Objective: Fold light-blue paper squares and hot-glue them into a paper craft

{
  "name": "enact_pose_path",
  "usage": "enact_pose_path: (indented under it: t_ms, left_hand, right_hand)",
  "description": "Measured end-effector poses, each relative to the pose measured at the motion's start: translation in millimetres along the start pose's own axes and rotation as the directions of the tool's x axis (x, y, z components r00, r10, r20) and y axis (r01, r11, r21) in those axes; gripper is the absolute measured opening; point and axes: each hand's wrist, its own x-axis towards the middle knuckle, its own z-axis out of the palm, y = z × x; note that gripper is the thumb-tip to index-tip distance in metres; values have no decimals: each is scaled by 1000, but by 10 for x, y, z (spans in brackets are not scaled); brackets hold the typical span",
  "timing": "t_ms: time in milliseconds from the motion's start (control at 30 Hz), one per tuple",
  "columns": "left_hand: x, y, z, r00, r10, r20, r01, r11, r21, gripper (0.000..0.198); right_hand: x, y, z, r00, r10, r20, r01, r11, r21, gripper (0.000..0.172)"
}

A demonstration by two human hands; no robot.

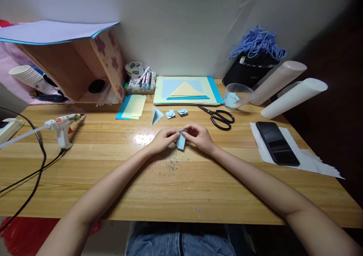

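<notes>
Between my two hands, just above the middle of the wooden table (227,188), is a folded light blue piece of paper (180,142). My left hand (165,139) pinches its left upper edge with thumb and fingers. From the right, my right hand (199,135) grips the top edge, thumb in front and fingers behind. The lower part of the paper hangs free toward me. Beyond my hands lie two small folded blue paper hearts (170,114) and a folded blue paper triangle (157,115). Black-handled scissors (219,117) rest to their right.
A white glue gun (64,129) with a black cable stands at left. Behind are stacked paper sheets (159,93), a marker box (141,85) and a clear plastic cup (238,96). A phone (277,143) lies on white paper at right. Small scraps (172,161) litter the tabletop.
</notes>
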Motion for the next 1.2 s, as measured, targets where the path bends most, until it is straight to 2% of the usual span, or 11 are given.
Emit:
enact_pose_path:
  t_ms: [100,233,400,567,800,1000,1200]
  left_hand:
    - [6,-11,0,1000,-14,3,14,997,-76,31]
    - [10,1,11,999,-55,2,54,983,-177,26]
    - [9,42,7,996,-88,-11,81,958,-276,23]
    - [7,67,-14,991,-132,-35,115,947,-301,26]
    - [-9,31,-19,995,-99,2,94,936,-339,29]
    - [3,-13,-2,997,-81,-9,74,953,-293,30]
    - [8,-3,32,996,-51,-80,34,979,-200,30]
  right_hand:
    - [-27,-30,-13,988,-155,-18,150,977,-150,13]
    - [-47,-35,-30,946,-323,13,312,903,-295,17]
    - [-47,-1,-46,914,-402,60,396,847,-354,23]
    - [-51,23,-42,921,-379,86,384,852,-356,27]
    - [-52,7,-34,929,-362,72,366,876,-314,24]
    - [-41,-63,-33,981,-192,6,189,959,-213,17]
    - [-11,-89,-27,998,-59,-4,58,991,-123,15]
